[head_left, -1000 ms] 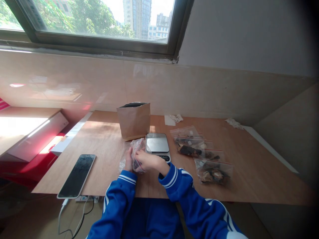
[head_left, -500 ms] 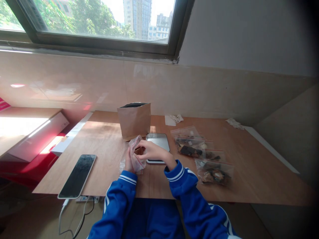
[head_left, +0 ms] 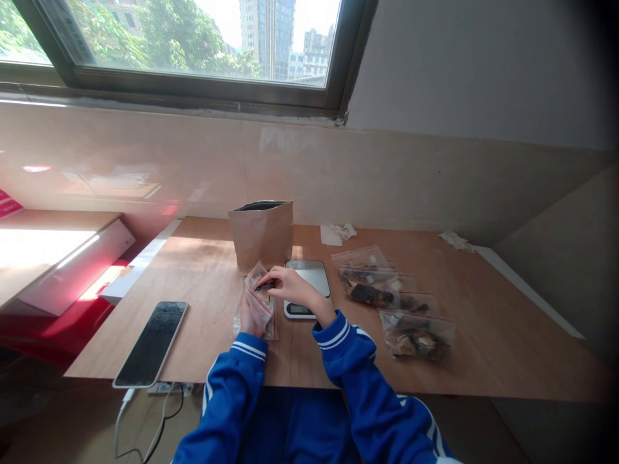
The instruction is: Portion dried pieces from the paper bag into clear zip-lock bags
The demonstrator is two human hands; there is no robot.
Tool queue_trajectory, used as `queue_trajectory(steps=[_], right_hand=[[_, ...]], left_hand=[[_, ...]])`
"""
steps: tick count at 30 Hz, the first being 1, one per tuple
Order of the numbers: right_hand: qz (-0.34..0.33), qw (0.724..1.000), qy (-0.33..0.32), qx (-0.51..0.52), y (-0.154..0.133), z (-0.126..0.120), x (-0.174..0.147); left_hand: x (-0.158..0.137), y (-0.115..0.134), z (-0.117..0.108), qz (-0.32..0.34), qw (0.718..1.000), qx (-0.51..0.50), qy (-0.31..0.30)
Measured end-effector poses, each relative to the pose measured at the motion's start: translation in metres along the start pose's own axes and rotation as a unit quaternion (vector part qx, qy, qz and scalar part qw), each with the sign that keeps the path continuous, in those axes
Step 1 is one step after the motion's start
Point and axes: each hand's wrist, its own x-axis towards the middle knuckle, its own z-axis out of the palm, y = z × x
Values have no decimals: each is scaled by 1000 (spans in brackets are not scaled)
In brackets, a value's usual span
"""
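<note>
My left hand (head_left: 247,316) is closed round a clear zip bag (head_left: 260,308) with a red seal line, its mouth parted toward the right. Above that mouth, my right hand (head_left: 285,283) pinches a small dark piece (head_left: 265,286); its exact kind is too small to make out. Just behind the bag stands an upright brown paper pouch (head_left: 261,235) with an open top and dark lining. Partly under my right hand and wrist lies a flat kitchen scale (head_left: 316,277) with a silver plate and a small display.
Several filled zip bags (head_left: 416,338) lie to the right, holding brown and dark pieces. At the left a phone (head_left: 151,345) rests near the table edge, its white cable (head_left: 118,412) hanging down. Crumpled tissue (head_left: 344,231) sits toward the wall.
My right hand has drawn slightly up, out of the bag's mouth. A dark piece now shows in its fingers, where a reddish-brown one showed at the bag before. The scale's display has come into view.
</note>
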Motion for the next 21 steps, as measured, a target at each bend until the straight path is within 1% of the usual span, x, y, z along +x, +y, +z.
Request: queue_trajectory(steps=[3, 5, 7, 9, 11, 13, 15, 17, 19, 21], right_hand=[[-10, 999, 23, 33, -2, -5, -1], [-4, 997, 40, 73, -1, -7, -2], [7, 989, 58, 136, 2, -6, -2], [17, 973, 74, 218, 7, -4, -1], [28, 952, 96, 289, 13, -2, 0], [43, 934, 137, 327, 17, -2, 4], [51, 918, 196, 342, 18, -6, 10], [38, 904, 252, 344, 16, -15, 20], [5, 897, 295, 329, 10, -28, 36], [-42, 900, 329, 282, 2, -43, 55]], left_hand=[[-4, 0, 0, 29, 999, 21, -20], [-7, 1, 1, 28, 999, 41, -17], [-10, 2, 2, 16, 998, 57, -1], [-11, 3, 3, 0, 998, 65, 6], [-11, 3, 5, -3, 999, 53, 4], [-10, 2, 5, -5, 999, 38, -4], [-9, 2, 5, -19, 999, 40, -7], [-9, 3, 3, -34, 998, 56, -4], [-9, 4, 2, -34, 997, 69, 0], [-10, 5, 1, -34, 997, 72, 0]])
